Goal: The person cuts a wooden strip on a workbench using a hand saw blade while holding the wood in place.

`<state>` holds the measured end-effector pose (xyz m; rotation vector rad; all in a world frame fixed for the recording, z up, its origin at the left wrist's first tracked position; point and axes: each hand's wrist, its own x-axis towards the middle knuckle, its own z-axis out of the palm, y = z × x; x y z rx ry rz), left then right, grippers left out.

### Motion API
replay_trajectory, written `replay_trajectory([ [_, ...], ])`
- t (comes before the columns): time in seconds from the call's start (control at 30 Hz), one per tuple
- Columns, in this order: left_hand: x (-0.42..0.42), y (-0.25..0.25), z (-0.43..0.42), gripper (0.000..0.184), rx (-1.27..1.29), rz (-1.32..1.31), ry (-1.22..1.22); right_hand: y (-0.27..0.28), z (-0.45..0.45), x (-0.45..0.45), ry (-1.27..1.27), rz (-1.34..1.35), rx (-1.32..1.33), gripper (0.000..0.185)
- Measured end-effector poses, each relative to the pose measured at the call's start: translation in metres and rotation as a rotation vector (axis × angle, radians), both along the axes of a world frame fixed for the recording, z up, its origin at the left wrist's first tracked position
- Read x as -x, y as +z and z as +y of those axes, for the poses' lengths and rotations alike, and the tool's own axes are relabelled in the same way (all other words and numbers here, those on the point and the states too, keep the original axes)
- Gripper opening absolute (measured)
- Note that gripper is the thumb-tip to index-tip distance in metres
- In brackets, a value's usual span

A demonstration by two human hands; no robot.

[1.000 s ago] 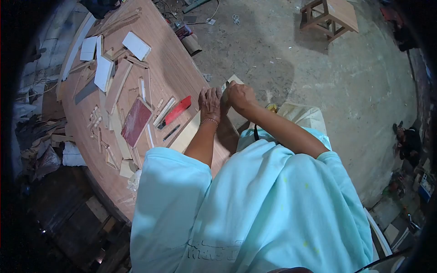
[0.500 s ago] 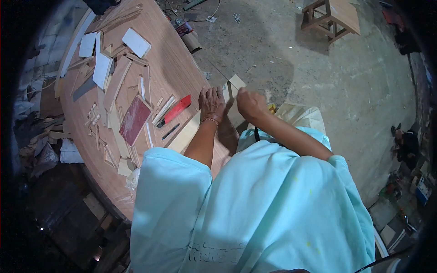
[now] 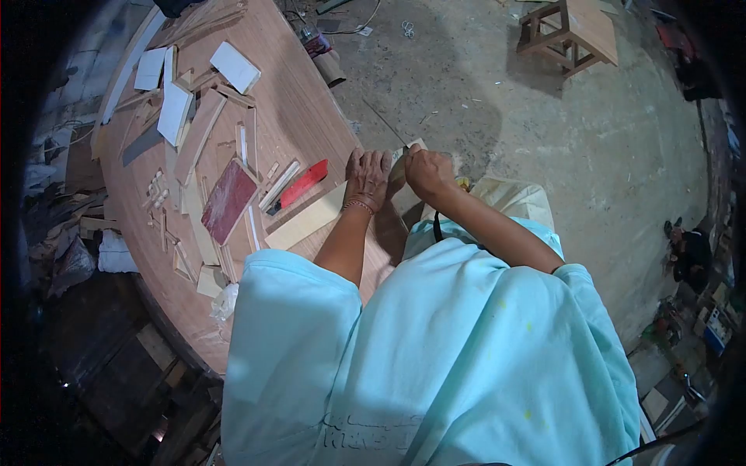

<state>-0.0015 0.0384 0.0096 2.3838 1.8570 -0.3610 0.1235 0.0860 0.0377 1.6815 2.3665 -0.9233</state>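
Note:
My left hand (image 3: 368,180) lies over a pale wooden board (image 3: 307,218), pressing it on the table near the edge with the fingers laid across it. The board's far end juts out past the table edge, toward my right hand. My right hand (image 3: 430,175) is closed at that end on what looks like a saw; its thin dark blade (image 3: 382,118) reaches up and left over the floor. The grip hides its handle. Left of my left hand lie a red-handled tool (image 3: 304,184) and a dark red block (image 3: 230,202).
The wooden table (image 3: 299,101) carries white-faced offcuts (image 3: 235,68), wood strips and small dowel-like pieces (image 3: 156,190). A wooden stool (image 3: 571,35) stands on the floor at upper right. Another person (image 3: 688,252) is at the far right edge.
The board has shifted up and left on the table, covering the dark pencil-like stick seen before. My right hand has moved slightly up, and more of the thin blade shows beyond it.

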Motion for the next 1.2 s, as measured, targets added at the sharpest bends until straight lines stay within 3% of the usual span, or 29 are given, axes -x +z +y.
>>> replay_trajectory([
  [0.13, 0.003, -0.008, 0.002, 0.040, -0.006, -0.071, 0.057, -0.020, 0.001, 0.006, -0.060, 0.058, 0.016, 0.020],
  [0.2, 0.007, -0.021, 0.000, 0.049, -0.107, 0.054, 0.035, -0.027, -0.003, 0.005, -0.211, 0.317, 0.057, 0.021],
  [0.23, 0.006, -0.018, 0.001, 0.049, -0.105, 0.059, 0.034, -0.010, -0.006, 0.003, -0.212, 0.321, 0.059, 0.021],
  [0.3, 0.001, -0.011, 0.003, 0.031, -0.152, -0.092, 0.159, 0.022, -0.012, -0.007, -0.066, 0.055, 0.064, 0.021],
  [0.33, -0.001, -0.006, 0.005, 0.031, -0.152, -0.096, 0.165, 0.024, -0.011, -0.008, -0.060, 0.050, 0.064, 0.021],
  [0.4, -0.003, 0.004, 0.006, 0.050, -0.023, -0.157, 0.211, 0.026, -0.011, -0.009, -0.097, 0.016, 0.075, 0.020],
  [0.47, 0.004, -0.010, 0.004, 0.051, -0.062, -0.075, 0.143, -0.001, 0.000, 0.001, -0.041, 0.078, -0.012, 0.018],
  [0.63, 0.006, -0.021, 0.002, 0.042, -0.238, 0.030, 0.025, 0.002, -0.001, 0.001, 0.032, 0.131, -0.097, 0.018],
  [0.7, -0.001, -0.005, 0.003, 0.032, -0.148, -0.159, 0.164, 0.017, -0.008, -0.009, -0.051, 0.088, -0.034, 0.020],
  [0.83, 0.000, -0.002, 0.004, 0.032, -0.098, -0.142, 0.160, 0.021, -0.004, -0.001, 0.032, 0.047, -0.023, 0.017],
  [0.93, 0.007, -0.019, 0.003, 0.042, -0.150, 0.001, 0.069, 0.001, 0.005, 0.010, -0.130, 0.132, -0.044, 0.017],
  [1.0, 0.007, -0.018, 0.003, 0.044, -0.181, 0.039, 0.053, 0.001, 0.002, 0.006, 0.016, 0.079, -0.064, 0.016],
  [1.1, -0.002, 0.000, 0.004, 0.036, -0.115, -0.132, 0.176, 0.015, -0.012, -0.011, -0.054, 0.066, 0.011, 0.022],
  [1.2, -0.001, -0.008, 0.003, 0.033, -0.159, -0.123, 0.171, 0.017, -0.011, -0.007, -0.003, 0.035, -0.046, 0.021],
])
